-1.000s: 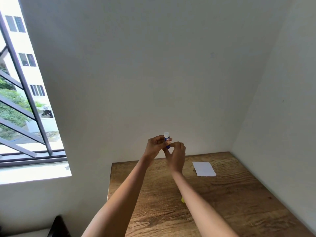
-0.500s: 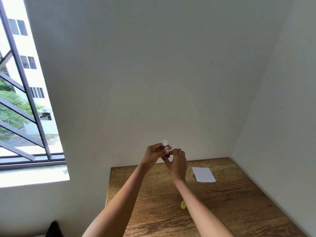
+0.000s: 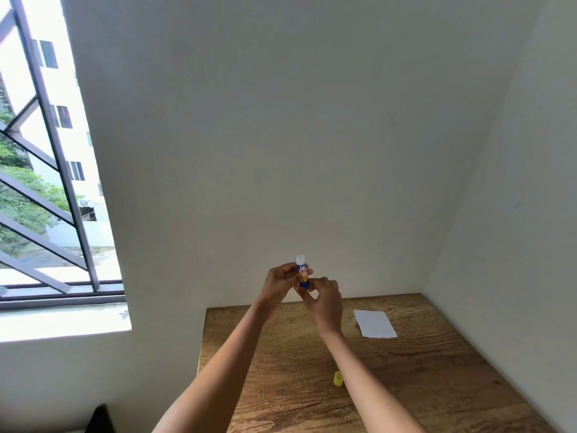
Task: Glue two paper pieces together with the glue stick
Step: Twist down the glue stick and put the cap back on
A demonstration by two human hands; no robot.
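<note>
The left hand (image 3: 282,281) grips the upright glue stick (image 3: 301,270) above the surface (image 3: 406,385); the right hand (image 3: 321,300) pinches its base, presumably to twist glue out. Cap (image 3: 337,379) off; paper (image 3: 374,324) lies apart.

Glue stick (image 3: 301,270) being held upright in mid-air, uncapped, with its parts and paper lying below.

The glue stick, a blue tube with a red-and-white label and a white glue tip showing at the top, is standing upright above the far edge of the wooden surface (image 3: 406,385), its lower end hidden. Its small yellow cap (image 3: 337,378) is sitting apart on the surface, nearer the camera. A white rectangular paper (image 3: 374,324) is lying flat toward the far right of the surface; whether it is one sheet or two stacked cannot be told.
</note>
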